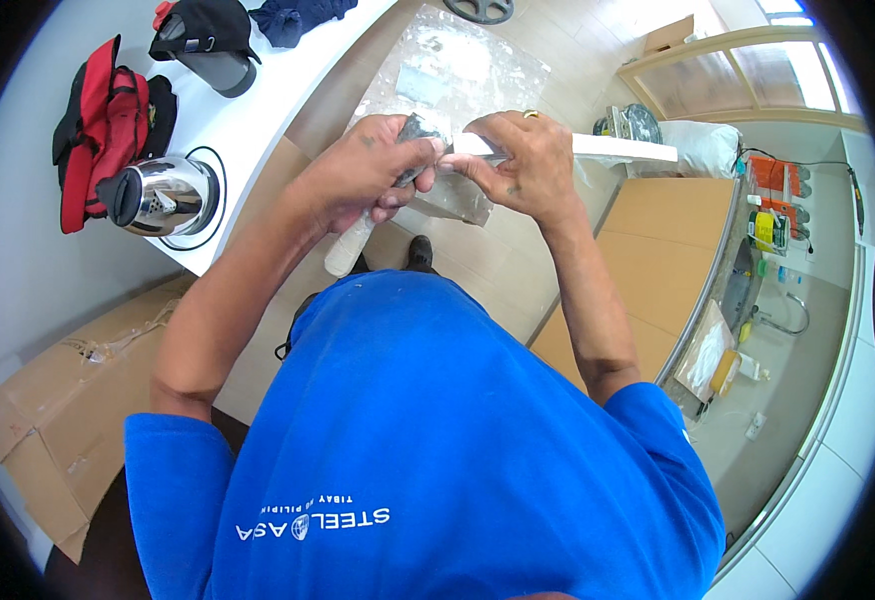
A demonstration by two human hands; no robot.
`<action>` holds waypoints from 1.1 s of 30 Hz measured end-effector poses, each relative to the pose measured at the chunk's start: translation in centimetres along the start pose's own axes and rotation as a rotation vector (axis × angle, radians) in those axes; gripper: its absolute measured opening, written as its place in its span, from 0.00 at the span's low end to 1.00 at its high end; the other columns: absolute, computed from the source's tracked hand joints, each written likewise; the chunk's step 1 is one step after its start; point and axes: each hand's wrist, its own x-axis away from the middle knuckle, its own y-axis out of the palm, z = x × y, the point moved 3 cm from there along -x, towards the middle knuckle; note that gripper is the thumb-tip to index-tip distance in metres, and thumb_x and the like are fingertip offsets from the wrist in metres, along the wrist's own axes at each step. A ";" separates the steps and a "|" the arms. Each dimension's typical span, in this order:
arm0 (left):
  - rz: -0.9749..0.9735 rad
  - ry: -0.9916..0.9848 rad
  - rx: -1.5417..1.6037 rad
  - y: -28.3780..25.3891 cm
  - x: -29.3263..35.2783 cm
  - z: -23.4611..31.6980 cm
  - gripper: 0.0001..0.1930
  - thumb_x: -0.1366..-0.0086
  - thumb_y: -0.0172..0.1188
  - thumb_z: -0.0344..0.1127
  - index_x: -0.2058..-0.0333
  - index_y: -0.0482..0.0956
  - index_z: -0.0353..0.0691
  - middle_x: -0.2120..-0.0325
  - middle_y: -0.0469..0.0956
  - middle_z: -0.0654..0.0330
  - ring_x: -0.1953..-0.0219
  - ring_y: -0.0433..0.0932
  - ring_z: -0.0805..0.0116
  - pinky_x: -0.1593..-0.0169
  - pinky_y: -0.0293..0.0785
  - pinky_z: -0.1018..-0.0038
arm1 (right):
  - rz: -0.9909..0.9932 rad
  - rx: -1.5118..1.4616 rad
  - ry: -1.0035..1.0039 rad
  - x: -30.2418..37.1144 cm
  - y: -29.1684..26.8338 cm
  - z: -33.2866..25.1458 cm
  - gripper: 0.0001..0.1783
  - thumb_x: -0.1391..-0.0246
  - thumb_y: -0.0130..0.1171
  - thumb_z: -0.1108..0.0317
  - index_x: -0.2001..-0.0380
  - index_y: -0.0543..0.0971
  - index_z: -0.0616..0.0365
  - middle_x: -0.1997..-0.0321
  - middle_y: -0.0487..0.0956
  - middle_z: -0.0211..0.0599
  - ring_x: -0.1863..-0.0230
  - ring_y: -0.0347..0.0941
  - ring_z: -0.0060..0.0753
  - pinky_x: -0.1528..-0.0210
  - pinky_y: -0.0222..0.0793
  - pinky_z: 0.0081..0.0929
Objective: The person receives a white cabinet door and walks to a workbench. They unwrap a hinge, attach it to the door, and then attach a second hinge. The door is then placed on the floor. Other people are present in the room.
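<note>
My left hand (383, 165) is closed around a hammer (348, 248), gripping it close to its grey metal head. The pale handle slants down below my fist. My right hand (528, 165) pinches a long white strip (623, 149), which reaches out to the right past my knuckles. The near end of the strip meets the hammer head between my two hands. Fingers hide the exact spot where they touch. Both hands are raised in front of my blue shirt, above a stained, whitish sheet (488, 65) on the tiled floor.
On the left, a white table (288, 75) bears a steel kettle (163, 195), a black cap (208, 40) and a red-and-black bag (108, 140). Cardboard (68, 390) leans below it. At right stands a cardboard-covered counter (658, 250) with a sink and tap (788, 318). A white sack (700, 150) lies beyond.
</note>
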 end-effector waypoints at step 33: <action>-0.188 -0.009 -0.235 -1.1 -1.1 1.6 0.12 0.24 0.60 0.42 0.61 0.74 0.40 0.79 0.75 0.68 0.86 0.66 0.85 0.86 0.63 0.82 | 0.001 0.021 -0.008 0.6 -0.1 -0.5 0.25 0.50 0.73 0.39 0.70 0.85 0.52 0.74 0.85 0.34 0.73 0.83 0.41 0.65 0.77 0.37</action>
